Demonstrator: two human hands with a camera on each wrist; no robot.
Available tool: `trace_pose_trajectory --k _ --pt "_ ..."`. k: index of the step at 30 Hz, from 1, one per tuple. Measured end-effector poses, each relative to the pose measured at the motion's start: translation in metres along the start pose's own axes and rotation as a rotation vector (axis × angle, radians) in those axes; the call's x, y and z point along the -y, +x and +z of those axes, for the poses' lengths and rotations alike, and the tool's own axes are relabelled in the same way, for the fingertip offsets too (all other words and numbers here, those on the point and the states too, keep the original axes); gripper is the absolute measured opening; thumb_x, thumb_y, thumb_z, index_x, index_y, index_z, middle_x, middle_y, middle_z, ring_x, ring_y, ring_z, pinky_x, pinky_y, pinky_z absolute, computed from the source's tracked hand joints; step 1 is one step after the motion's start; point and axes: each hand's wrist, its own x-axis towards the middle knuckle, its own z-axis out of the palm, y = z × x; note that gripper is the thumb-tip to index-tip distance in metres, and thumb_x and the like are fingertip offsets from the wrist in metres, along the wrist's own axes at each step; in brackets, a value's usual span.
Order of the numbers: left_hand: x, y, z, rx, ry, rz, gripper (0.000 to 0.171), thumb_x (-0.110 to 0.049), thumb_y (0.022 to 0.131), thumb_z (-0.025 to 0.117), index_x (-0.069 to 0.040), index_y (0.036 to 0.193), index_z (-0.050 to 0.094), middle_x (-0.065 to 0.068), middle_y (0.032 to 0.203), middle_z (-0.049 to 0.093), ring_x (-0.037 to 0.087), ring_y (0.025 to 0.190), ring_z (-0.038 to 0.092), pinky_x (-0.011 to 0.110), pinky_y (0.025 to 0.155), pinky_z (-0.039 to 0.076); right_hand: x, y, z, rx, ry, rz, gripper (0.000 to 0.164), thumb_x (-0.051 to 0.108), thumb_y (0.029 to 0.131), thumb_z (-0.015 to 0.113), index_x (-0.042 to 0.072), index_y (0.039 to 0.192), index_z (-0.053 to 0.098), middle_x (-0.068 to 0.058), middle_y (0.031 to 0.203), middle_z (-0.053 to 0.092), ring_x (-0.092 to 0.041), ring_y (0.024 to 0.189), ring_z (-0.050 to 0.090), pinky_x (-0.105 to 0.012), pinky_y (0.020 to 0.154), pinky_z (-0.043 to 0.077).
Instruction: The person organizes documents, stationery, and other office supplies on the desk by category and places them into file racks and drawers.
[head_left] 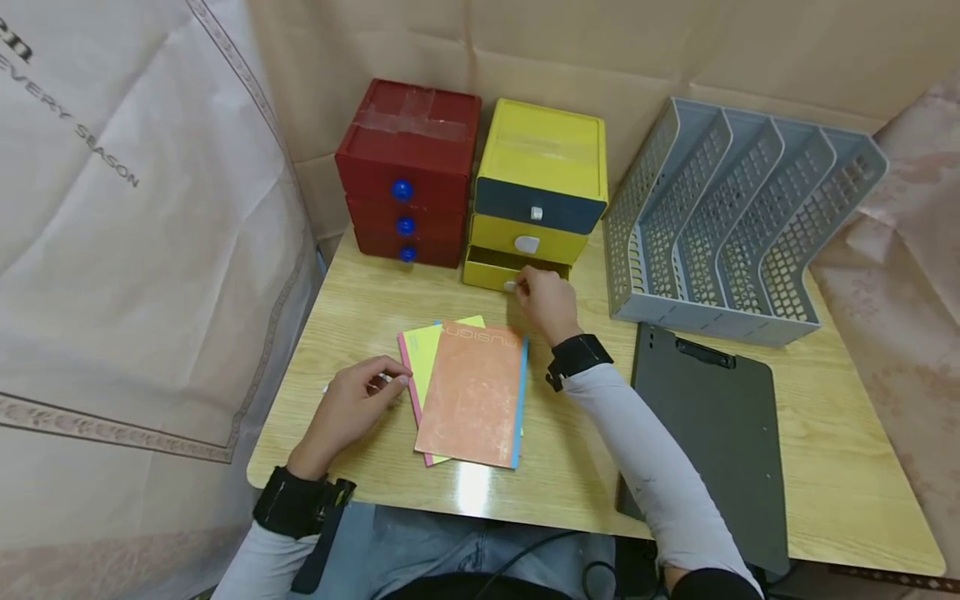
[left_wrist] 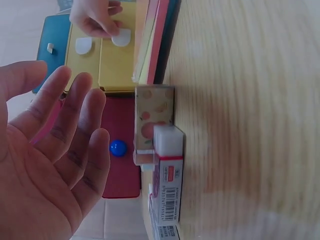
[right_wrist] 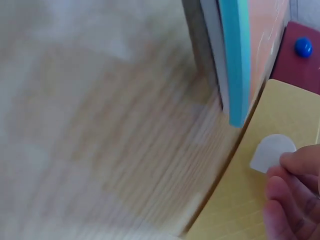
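My right hand (head_left: pixel 550 305) pinches the white tab handle (right_wrist: pixel 272 152) of the bottom drawer (head_left: pixel 487 273) in the yellow drawer box (head_left: pixel 543 154). That drawer stands partly pulled out, and the left wrist view shows the same pinch. My left hand (head_left: pixel 360 404) hovers at the left edge of a stack of notebooks, its fingers loosely bent and holding nothing. On top of the stack lies an orange notebook (head_left: pixel 472 396), over a yellow one (head_left: pixel 425 350). Beneath the left hand, erasers (left_wrist: pixel 169 185) and a small fruit-patterned block (left_wrist: pixel 154 112) lie on the table, mostly hidden in the head view.
A red drawer box (head_left: pixel 408 150) with blue knobs stands left of the yellow one. At the back right is a grey file rack (head_left: pixel 720 312) with several slots. A dark clipboard (head_left: pixel 720 433) lies in front of it, beneath my right forearm, on the wooden table (head_left: pixel 840 467).
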Motion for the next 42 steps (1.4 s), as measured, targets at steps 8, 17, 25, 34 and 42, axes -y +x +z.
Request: trace_pose_trajectory --k 8,17,25,34,42 --pt "0.012 -0.001 -0.013 -0.080 0.224 -0.048 0.015 -0.034 0.087 0.065 -0.025 0.098 0.068 -0.007 0.093 0.065 0.010 0.074 0.059 0.030 0.064 0.047 0.011 -0.023 -0.007 0.048 0.000 -0.063 0.010 0.024 0.087 0.062 0.019 0.091 0.069 0.003 0.078 0.069 -0.018 0.061 0.061 -0.037 0.051 0.048" --pt "0.030 -0.005 -0.028 -0.119 0.377 -0.111 0.031 -0.030 0.079 0.075 -0.019 0.106 0.068 0.007 0.113 0.059 0.025 0.099 0.056 0.043 0.079 0.046 0.008 -0.039 -0.019 0.089 -0.041 -0.082 0.014 0.025 0.088 0.058 0.016 0.093 0.067 0.001 0.078 0.068 -0.017 0.056 0.058 -0.035 0.047 0.046" --pt "0.024 0.008 -0.018 0.036 0.515 0.068 0.026 -0.030 0.075 0.076 -0.024 0.100 0.071 0.001 0.111 0.057 0.025 0.098 0.052 0.041 0.078 0.044 0.011 -0.044 -0.019 0.093 -0.032 -0.095 0.020 0.032 0.089 0.057 0.014 0.094 0.064 0.002 0.064 0.059 -0.017 0.051 0.053 -0.032 0.044 0.042" --pt "0.024 0.004 -0.014 0.088 0.592 0.108 0.018 -0.027 0.076 0.076 -0.021 0.092 0.073 -0.002 0.094 0.057 0.019 0.085 0.049 0.035 0.068 0.040 0.014 -0.044 -0.030 0.030 0.022 -0.141 0.019 0.032 0.090 0.055 0.015 0.088 0.063 0.005 0.061 0.058 -0.013 0.044 0.045 -0.028 0.040 0.033" --pt "0.017 0.011 -0.017 0.100 0.497 0.094 0.019 -0.033 0.080 0.073 -0.025 0.094 0.064 -0.008 0.081 0.059 0.012 0.071 0.050 0.029 0.064 0.040 -0.006 -0.034 -0.042 -0.015 0.046 -0.102 0.021 0.031 0.089 0.058 0.011 0.094 0.065 -0.002 0.082 0.063 -0.019 0.067 0.054 -0.032 0.056 0.045"
